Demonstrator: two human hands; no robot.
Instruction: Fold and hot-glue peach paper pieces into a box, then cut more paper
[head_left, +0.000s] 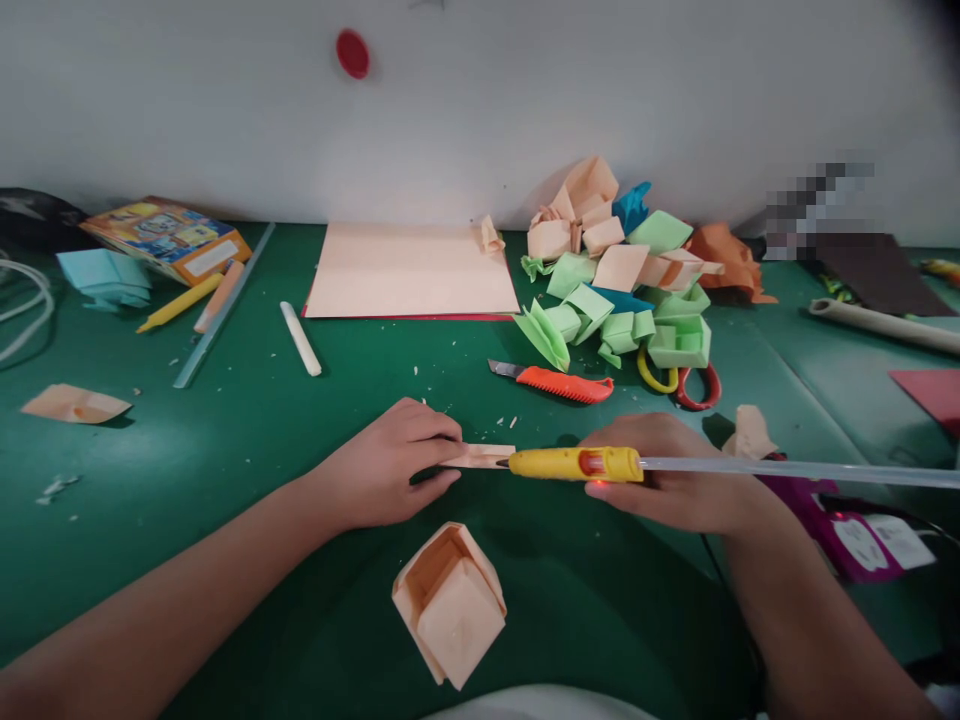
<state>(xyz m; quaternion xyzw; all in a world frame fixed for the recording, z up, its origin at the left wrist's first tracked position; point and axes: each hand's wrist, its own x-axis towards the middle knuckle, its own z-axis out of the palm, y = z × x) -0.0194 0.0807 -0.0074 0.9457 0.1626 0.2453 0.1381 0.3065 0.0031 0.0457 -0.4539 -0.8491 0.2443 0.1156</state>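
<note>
Between the two hands, low over the green table (225, 440), I can see a peach strip (480, 456). Its left end is at the fingertips of the left hand (397, 465), whose thumb and fingers are a narrow gap apart; how firmly they pinch, I can't tell. The right hand (675, 475) is curled round a yellow glue gun (544, 463), its dark nozzle at the strip's right end, though whether it touches is unclear. A long clear glue stick (795, 470) runs out of the gun's back.

Nearer the person sits a peach paper box (461, 625), tilted and open. Just beyond the hands lie an orange knife (566, 383) and, beside it, scissors (697, 406). Behind them rises a heap of folded paper (589, 310), mostly green and peach, with a sheet stack (412, 270) to its left. Farther left are a white stick (300, 340), a ruler (225, 310), a yellow marker (180, 303) and a printed carton (172, 240).
</note>
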